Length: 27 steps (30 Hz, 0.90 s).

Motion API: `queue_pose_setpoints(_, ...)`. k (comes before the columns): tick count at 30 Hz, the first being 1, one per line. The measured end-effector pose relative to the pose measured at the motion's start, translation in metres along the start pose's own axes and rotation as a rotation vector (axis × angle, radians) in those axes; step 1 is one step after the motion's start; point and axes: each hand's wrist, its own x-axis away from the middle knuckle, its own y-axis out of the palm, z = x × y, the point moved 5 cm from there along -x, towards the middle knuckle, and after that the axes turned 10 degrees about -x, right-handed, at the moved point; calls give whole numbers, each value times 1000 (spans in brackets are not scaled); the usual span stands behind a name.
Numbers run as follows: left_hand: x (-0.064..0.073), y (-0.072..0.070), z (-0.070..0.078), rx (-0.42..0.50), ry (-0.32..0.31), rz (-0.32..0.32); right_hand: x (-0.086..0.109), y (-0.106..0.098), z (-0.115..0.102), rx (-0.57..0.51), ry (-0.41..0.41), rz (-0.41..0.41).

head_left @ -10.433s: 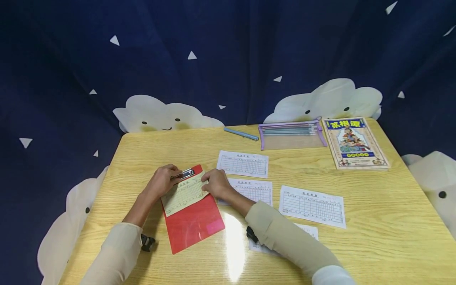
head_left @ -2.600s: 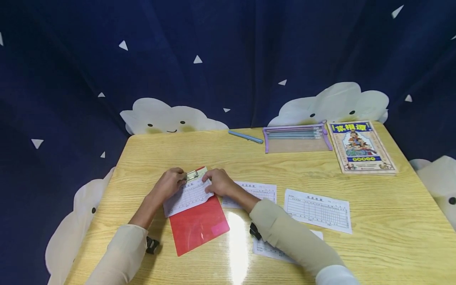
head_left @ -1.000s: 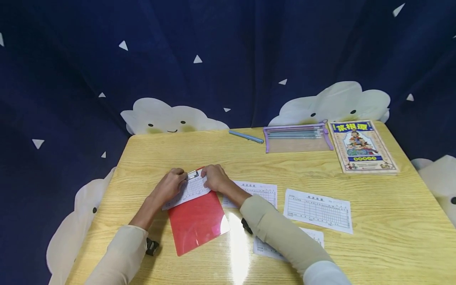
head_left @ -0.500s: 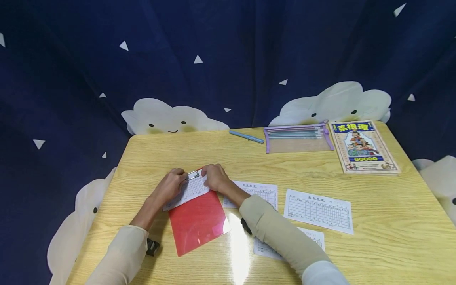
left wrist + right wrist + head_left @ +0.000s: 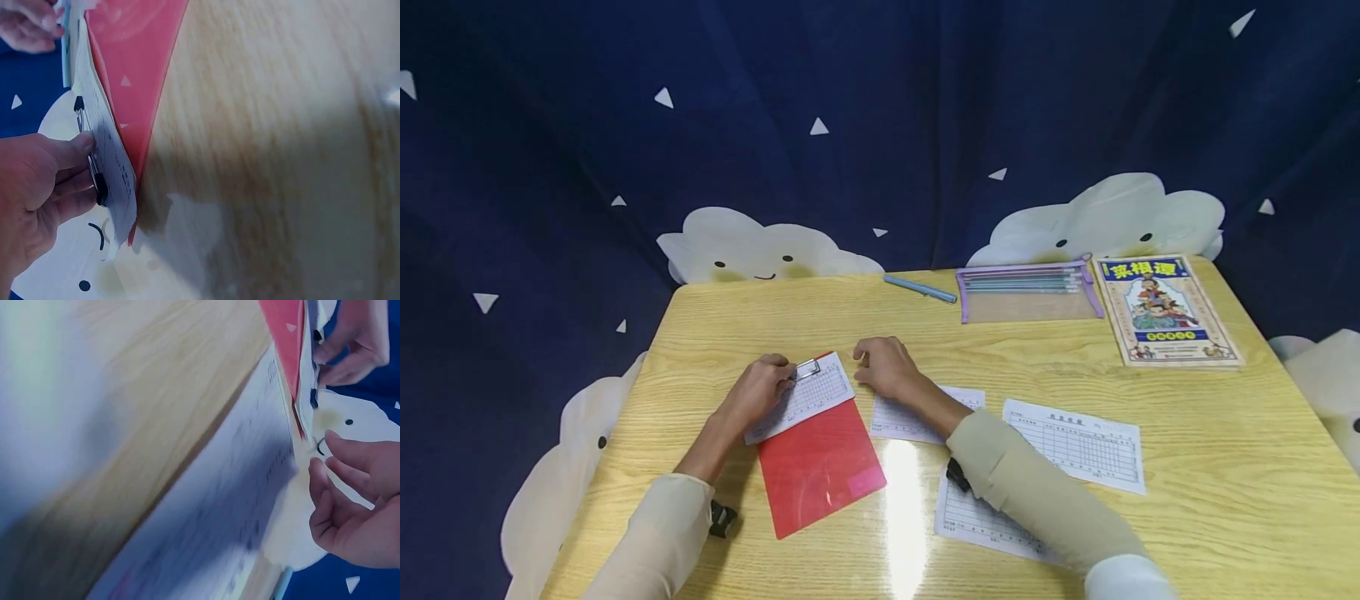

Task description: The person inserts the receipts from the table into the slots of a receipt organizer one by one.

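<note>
My left hand (image 5: 760,393) grips the metal clip (image 5: 806,369) at the top of a red clipboard (image 5: 820,467). In the left wrist view, thumb and fingers pinch the clip (image 5: 90,156). A white printed form slip (image 5: 816,392) lies on the board's upper part, its top edge at the clip, part of it behind the left hand. Just right of the board hovers my right hand (image 5: 886,367), fingers loosely bent and nothing between them. Below it, another form slip (image 5: 902,423) lies on the table, partly covered by the hand and forearm.
Two more form slips (image 5: 1097,450) lie to the right, the nearer slip (image 5: 985,521) partly under the right forearm. Along the back are a blue pen (image 5: 920,288), a mesh pencil pouch (image 5: 1030,304) and a book (image 5: 1165,312). The table (image 5: 737,321) ends at a dark curtain (image 5: 880,167).
A white slip from the table has come onto the clipboard, over the yellow slip seen earlier. The right hand has just let go of it and moved right; the left stays on the clip.
</note>
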Motion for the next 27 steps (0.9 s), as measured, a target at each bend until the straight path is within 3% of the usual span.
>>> queue_pose_setpoints(7, -2, 0, 1, -20, 5, -9, 30, -34, 23, 47, -17, -28)
queue_pose_setpoints(15, -2, -1, 1, -22, 0, -19, 68, -65, 51, -28, 7, -55)
queue_pose_setpoints(18, -1, -1, 2, -22, 0, -19, 81, -72, 62, -19, 13, -59)
queue_pose_setpoints(27, -1, 0, 1, -26, 6, -16, 111, -75, 80, 140, -18, -53)
